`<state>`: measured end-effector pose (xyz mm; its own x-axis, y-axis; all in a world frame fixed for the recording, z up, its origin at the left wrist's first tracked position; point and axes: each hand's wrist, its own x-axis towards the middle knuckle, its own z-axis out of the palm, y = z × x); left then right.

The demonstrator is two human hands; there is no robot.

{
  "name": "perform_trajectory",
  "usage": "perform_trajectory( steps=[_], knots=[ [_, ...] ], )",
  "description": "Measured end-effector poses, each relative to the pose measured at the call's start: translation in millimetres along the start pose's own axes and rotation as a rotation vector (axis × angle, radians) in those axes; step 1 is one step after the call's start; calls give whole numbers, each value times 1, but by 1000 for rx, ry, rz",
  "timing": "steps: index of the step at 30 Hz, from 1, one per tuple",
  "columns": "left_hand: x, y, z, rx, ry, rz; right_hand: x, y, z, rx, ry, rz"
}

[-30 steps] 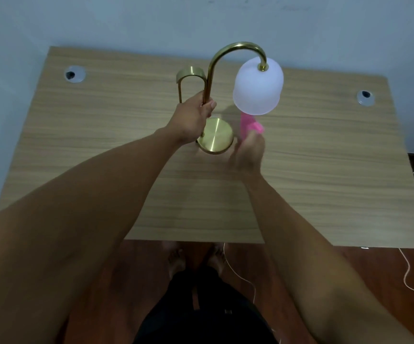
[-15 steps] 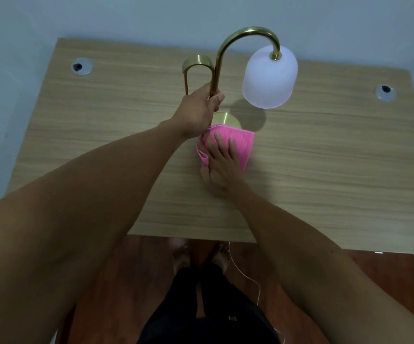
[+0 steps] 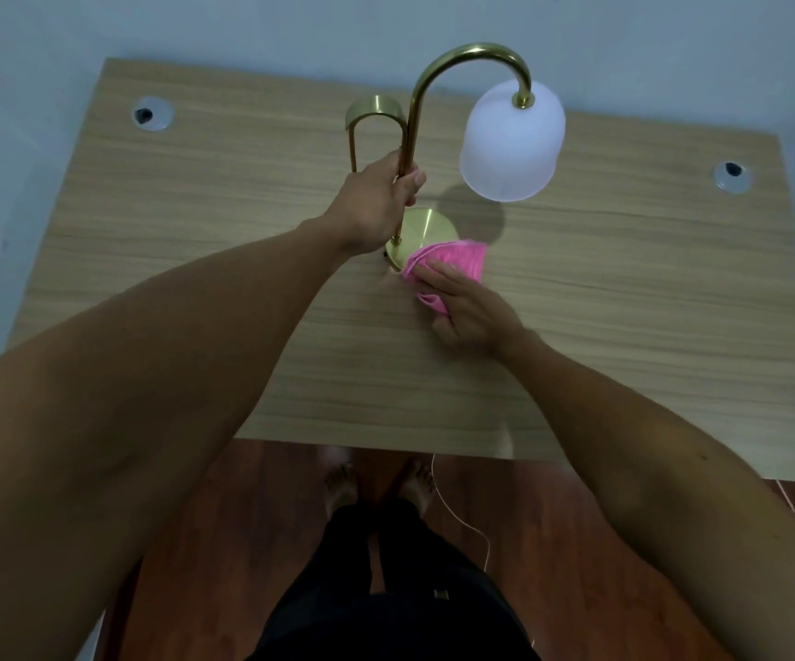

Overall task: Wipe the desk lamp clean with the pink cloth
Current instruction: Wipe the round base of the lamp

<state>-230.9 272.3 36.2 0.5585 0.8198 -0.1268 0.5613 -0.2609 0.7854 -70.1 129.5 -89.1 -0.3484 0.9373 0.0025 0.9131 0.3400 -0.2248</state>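
Observation:
A brass desk lamp stands mid-desk, with a curved stem [image 3: 413, 112], a frosted white shade [image 3: 510, 143] hanging to the right and a round gold base [image 3: 426, 231]. My left hand [image 3: 376, 207] is closed around the lower stem. The pink cloth [image 3: 453, 264] lies over the front right edge of the base and onto the desk. My right hand [image 3: 469, 310] presses on it with fingers spread flat; part of the cloth is hidden under the palm.
The wooden desk [image 3: 624, 326] has a cable grommet at the back left [image 3: 152, 114] and another at the back right [image 3: 732, 176]. A blue wall runs behind it. A white cord [image 3: 467, 522] trails on the floor by my feet.
My right hand brought the cloth down from under the shade onto the base, then slid it rightward across the base's front edge. My left hand kept its hold on the stem.

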Motion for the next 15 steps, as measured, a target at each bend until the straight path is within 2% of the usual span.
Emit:
perform_trajectory(
  steps=[1, 4, 6, 8, 10, 13, 15],
  knots=[
    [0, 0, 0, 0, 2, -1, -6, 1, -6, 74, 32, 51],
    [0, 0, 1, -14, -1, -8, -18, 2, -30, 291, 65, 398],
    [0, 0, 1, -13, -4, -19, -12, 8, -37, 374, 171, 609],
    [0, 0, 2, -1, -2, -22, -1, 11, -45, 599, 320, 798],
    [1, 0, 3, 12, 2, -19, 14, 2, -61, 744, 389, 871],
    [2, -1, 4, 22, 4, -18, 36, -20, -61, 975, 257, 1028],
    [2, -2, 5, 23, 9, -18, 46, -37, -40, 1020, 292, 1023]
  ],
)
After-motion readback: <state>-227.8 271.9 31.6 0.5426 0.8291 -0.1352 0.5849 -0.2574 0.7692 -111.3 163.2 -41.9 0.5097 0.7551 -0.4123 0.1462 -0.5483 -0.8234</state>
